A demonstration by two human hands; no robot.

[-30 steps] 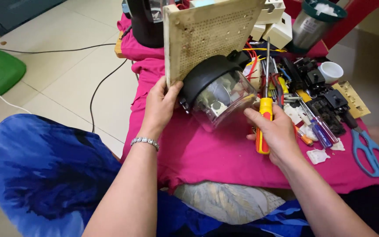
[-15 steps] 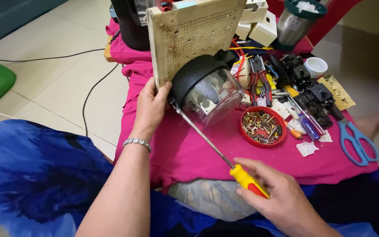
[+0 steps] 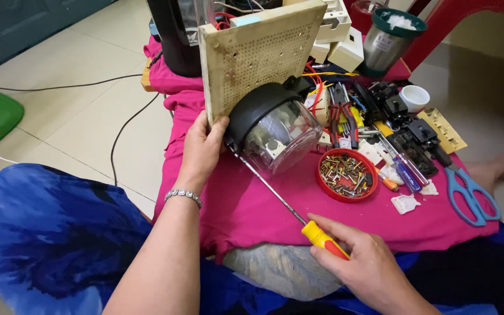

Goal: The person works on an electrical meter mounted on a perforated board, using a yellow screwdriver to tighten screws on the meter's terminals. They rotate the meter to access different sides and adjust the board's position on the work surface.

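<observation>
My left hand point(image 3: 202, 149) grips the left edge of a perforated board point(image 3: 252, 55) that carries a black-rimmed clear dome housing point(image 3: 272, 128), tilted on the pink cloth point(image 3: 246, 204). My right hand point(image 3: 360, 262) holds the yellow and red handle of a long screwdriver point(image 3: 316, 233). The steel shaft runs up and left, and its tip meets the dome's lower left rim next to my left thumb.
A red lid full of screws point(image 3: 346, 174) lies right of the dome. Pliers, small screwdrivers, black parts, a white cup point(image 3: 414, 97) and blue scissors point(image 3: 468, 195) fill the right side. A steel can point(image 3: 389, 38) and white boxes stand behind. Cables cross the tiled floor at left.
My right hand pulled back toward me from beside the dome, taking the screwdriver along; the shaft now points at the dome's lower rim. The red screw lid is uncovered.
</observation>
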